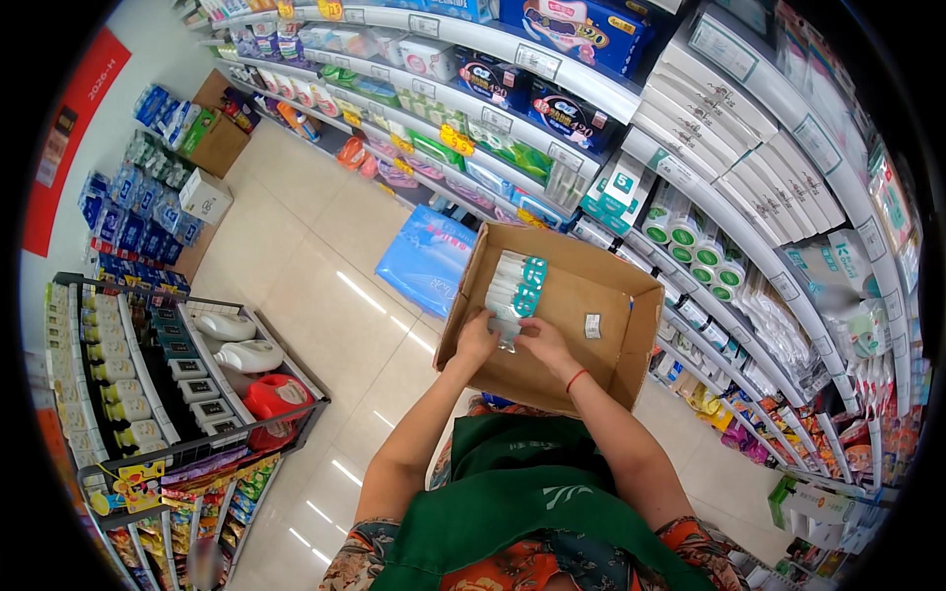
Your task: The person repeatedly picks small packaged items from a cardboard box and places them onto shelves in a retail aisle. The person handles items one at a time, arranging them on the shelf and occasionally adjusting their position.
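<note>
An open cardboard box (pixel 611 345) sits just above my green apron. In its left half lies a row of white packs (pixel 517 286) with teal labels, and a small white label (pixel 592 325) is on the bare cardboard to their right. My left hand (pixel 476 340) and my right hand (pixel 542 345) are both closed on a small clear-and-white packet (pixel 506 330) at the lower end of that row, their fingers close together inside the box.
Shelves (pixel 572 74) of boxed and bagged goods curve along the top and right. A large light-blue package (pixel 422 258) lies behind the box. A display rack (pixel 187 384) of bottles and snacks stands lower left. Stacked packs (pixel 148 222) line the upper-left wall.
</note>
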Available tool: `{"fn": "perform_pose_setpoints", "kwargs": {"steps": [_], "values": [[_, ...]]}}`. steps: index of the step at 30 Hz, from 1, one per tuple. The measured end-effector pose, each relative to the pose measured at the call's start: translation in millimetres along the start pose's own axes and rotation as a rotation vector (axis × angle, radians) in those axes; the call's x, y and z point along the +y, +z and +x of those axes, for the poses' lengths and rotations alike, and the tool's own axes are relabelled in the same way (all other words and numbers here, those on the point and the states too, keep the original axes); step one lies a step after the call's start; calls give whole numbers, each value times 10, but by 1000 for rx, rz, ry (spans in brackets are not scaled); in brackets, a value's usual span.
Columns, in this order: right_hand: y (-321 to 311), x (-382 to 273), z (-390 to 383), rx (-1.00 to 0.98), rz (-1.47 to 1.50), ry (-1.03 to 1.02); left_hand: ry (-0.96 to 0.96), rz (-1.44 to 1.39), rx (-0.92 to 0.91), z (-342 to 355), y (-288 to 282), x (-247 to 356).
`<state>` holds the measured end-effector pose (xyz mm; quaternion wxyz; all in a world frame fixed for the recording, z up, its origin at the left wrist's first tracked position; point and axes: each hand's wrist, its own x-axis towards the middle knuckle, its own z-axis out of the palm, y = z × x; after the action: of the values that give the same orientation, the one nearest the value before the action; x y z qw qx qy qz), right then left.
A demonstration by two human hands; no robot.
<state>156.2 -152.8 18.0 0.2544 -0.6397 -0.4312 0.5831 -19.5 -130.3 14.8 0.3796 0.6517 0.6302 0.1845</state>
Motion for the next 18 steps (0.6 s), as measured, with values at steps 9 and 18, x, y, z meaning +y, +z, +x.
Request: {"fn": "perform_pose_setpoints", "kwargs": {"steps": [9, 18], "values": [[-226, -298, -170, -6, 97, 34, 20, 105, -43, -109, -172, 392], [-787, -1172, -473, 105, 167, -358, 412, -101, 32, -31, -576, 1579]]}}
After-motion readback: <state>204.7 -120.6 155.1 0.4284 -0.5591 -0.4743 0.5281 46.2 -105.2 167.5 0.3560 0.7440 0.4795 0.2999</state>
